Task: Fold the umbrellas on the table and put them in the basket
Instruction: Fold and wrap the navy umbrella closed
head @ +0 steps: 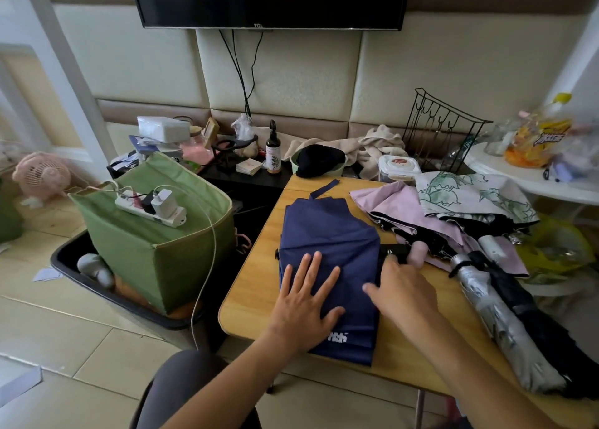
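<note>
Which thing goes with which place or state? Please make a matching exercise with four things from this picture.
Things:
1. navy umbrella
2. silver umbrella
3. power strip
4. black cap

Places or states:
A. on top of the green basket
B. flat under both hands, left hand and right hand
C. in a pale green bowl behind the table
D. rolled up at the table's right side

Pairs: 1-B, 2-D, 3-A, 4-C

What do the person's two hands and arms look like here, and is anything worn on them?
The left hand and right hand are bare: no gloves, and no rings, watch or bracelet that I can see. Both forearms are bare as far as the frame shows, so no sleeves are visible. The fingernails look short and unpainted.
</note>
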### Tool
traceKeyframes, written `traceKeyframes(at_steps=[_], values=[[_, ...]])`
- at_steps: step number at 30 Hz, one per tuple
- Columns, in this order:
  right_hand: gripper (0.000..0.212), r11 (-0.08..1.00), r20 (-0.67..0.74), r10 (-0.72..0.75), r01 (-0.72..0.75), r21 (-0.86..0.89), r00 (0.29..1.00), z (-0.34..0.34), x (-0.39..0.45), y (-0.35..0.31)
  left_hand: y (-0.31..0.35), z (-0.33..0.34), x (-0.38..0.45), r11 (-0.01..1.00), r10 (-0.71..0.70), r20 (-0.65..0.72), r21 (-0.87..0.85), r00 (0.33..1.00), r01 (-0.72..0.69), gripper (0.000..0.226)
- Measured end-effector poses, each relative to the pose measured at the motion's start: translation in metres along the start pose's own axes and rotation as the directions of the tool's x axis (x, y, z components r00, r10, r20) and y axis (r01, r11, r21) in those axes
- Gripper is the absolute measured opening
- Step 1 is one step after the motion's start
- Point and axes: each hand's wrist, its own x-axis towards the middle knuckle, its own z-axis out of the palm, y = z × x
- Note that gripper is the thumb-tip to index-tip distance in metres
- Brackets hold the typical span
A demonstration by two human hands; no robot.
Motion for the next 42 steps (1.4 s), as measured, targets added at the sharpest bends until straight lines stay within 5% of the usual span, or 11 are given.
traceKeyframes(at_steps=[3, 7, 10, 17, 21, 24, 29, 31, 34, 38, 42], values=[[0.039, 0.962, -0.395, -0.251, 0.274, 0.004, 0.884, 0.008, 0.008, -0.013, 0.000, -0.002, 0.001, 1.000, 0.013, 0.015, 0.002, 1.000, -0.013, 0.075], [0.059, 0.854, -0.229, -0.506, 0.521, 0.004, 0.831, 0.049, 0.030, -0.017, 0.000, -0.001, 0.001, 1.000, 0.018, 0.029, -0.015, 0.999, -0.018, 0.076], [0.060, 0.858, -0.191, -0.494, 0.511, 0.054, 0.848, 0.071, 0.042, -0.011, -0.001, 0.002, 0.000, 0.999, 0.019, 0.034, -0.029, 0.999, -0.018, 0.076], [0.005, 0.894, -0.410, -0.300, 0.404, 0.195, 0.861, 0.039, 0.097, -0.031, -0.001, -0.004, -0.001, 0.995, 0.015, 0.048, -0.099, 0.999, -0.010, 0.082], [0.050, 0.956, -0.170, -0.113, 0.154, 0.249, 0.979, 0.025, 0.129, -0.041, 0.001, -0.010, -0.001, 0.994, 0.009, 0.078, -0.114, 0.997, 0.000, 0.083], [0.067, 0.805, 0.047, -0.065, 0.024, 0.593, 0.997, 0.010, 0.141, -0.045, 0.002, -0.014, -0.001, 0.992, 0.001, 0.119, -0.126, 0.993, 0.015, 0.082], [0.095, 0.260, 0.142, -0.079, -0.117, 0.959, 0.987, 0.003, 0.129, -0.037, 0.001, -0.016, -0.001, 0.990, -0.007, 0.125, -0.137, 0.992, 0.024, 0.082], [0.071, 0.147, 0.167, -0.164, -0.143, 0.979, 0.972, 0.005, 0.110, -0.032, 0.001, -0.016, -0.001, 0.990, -0.006, 0.121, -0.140, 0.993, 0.023, 0.083], [0.037, 0.077, 0.191, -0.225, -0.178, 0.981, 0.955, 0.006, 0.066, -0.027, 0.001, -0.015, -0.001, 0.990, -0.018, 0.117, -0.135, 0.993, 0.034, 0.085], [0.037, 0.022, 0.133, -0.262, -0.132, 0.991, 0.956, 0.006, 0.015, -0.017, -0.002, -0.013, -0.001, 0.992, -0.009, 0.124, -0.124, 0.992, 0.025, 0.085], [0.022, 0.176, -0.003, -0.364, 0.072, 0.982, 0.931, 0.004, -0.016, -0.002, -0.006, -0.025, 0.003, 0.989, 0.022, 0.205, -0.149, 0.978, 0.009, 0.096]])
